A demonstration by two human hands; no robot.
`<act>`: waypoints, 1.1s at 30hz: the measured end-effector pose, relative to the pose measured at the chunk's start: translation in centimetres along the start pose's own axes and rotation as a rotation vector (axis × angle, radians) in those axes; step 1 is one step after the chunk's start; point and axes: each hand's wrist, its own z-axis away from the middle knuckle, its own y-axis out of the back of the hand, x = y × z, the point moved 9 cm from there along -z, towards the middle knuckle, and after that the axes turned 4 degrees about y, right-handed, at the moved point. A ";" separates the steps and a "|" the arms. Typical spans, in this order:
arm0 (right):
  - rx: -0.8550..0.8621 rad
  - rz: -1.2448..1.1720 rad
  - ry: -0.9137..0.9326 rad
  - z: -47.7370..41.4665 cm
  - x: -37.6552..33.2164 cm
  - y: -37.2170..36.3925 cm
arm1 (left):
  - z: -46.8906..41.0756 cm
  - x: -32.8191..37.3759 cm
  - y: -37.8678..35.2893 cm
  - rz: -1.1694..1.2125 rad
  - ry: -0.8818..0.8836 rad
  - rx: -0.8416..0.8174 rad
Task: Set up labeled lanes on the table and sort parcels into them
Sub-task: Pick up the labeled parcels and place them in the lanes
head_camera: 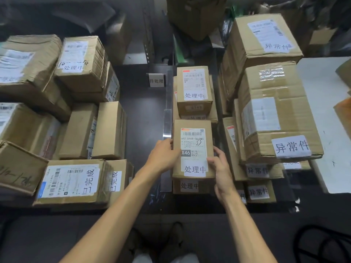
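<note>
- Both forearms reach forward; the left hand (163, 155) and right hand (221, 168) grasp the sides of a small parcel (193, 149) tagged 处理中.
- It sits atop a centre-lane stack; the box beneath is mostly hidden.
- A clear divider strip (167, 118) borders an open dark table (144, 114) lane.
- Farther back, a 待处理 sign (156, 80) stands; background boxes blur.

Both arms extended, left hand (163, 156) and right hand (221, 168) seemingly clasping inward
</note>
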 end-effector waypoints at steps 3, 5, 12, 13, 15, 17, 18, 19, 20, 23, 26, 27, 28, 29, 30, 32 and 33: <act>0.036 0.091 0.066 0.2 -1.7 0.3 | 0.5 0.5 0.0 -0.083 -0.043 0.042; 0.041 0.141 0.109 0.4 -3.1 0.5 | 0.9 0.8 0.2 -0.101 -0.052 0.072; -0.030 0.211 0.295 2.9 -9.3 -0.9 | 3.1 4.5 1.4 0.019 -0.200 0.102; -0.043 0.205 0.315 3.4 -10.1 -1.5 | 3.8 5.0 1.7 0.068 -0.228 0.089; -0.061 0.189 0.344 4.1 -11.6 -2.8 | 5.2 5.7 2.7 0.172 -0.288 0.055; -0.102 0.178 0.385 5.1 -13.3 -4.8 | 6.8 6.1 4.6 0.229 -0.360 0.051; -0.137 0.175 0.411 5.6 -14.2 -6.2 | 7.6 6.1 5.9 0.253 -0.397 0.063; -0.177 0.168 0.441 6.1 -15.2 -7.7 | 8.4 6.0 7.3 0.280 -0.430 0.083; -0.216 0.163 0.474 6.6 -16.2 -9.4 | 9.2 5.7 9.0 0.304 -0.454 0.114; -0.326 0.129 0.547 8.2 -18.7 -14.7 | 11.7 3.6 14.5 0.389 -0.487 0.228; -0.431 0.121 0.605 9.6 -20.7 -20.5 | 14.0 0.4 20.4 0.488 -0.472 0.362; -0.469 0.116 0.618 10.2 -21.2 -22.5 | 14.7 -0.7 22.4 0.520 -0.460 0.409; -0.505 0.119 0.627 10.6 -21.6 -24.5 | 15.4 -1.6 24.3 0.551 -0.452 0.448; -0.531 0.126 0.632 11.0 -21.9 -26.3 | 16.0 -2.5 26.0 0.575 -0.447 0.480; -0.552 0.130 0.634 11.3 -22.1 -28.0 | 16.4 -3.2 27.7 0.587 -0.443 0.507; -0.583 0.130 0.637 11.5 -22.3 -31.1 | 17.0 -4.4 30.6 0.581 -0.430 0.547; -0.592 0.128 0.630 11.4 -22.2 -32.5 | 17.0 -4.9 32.0 0.575 -0.421 0.550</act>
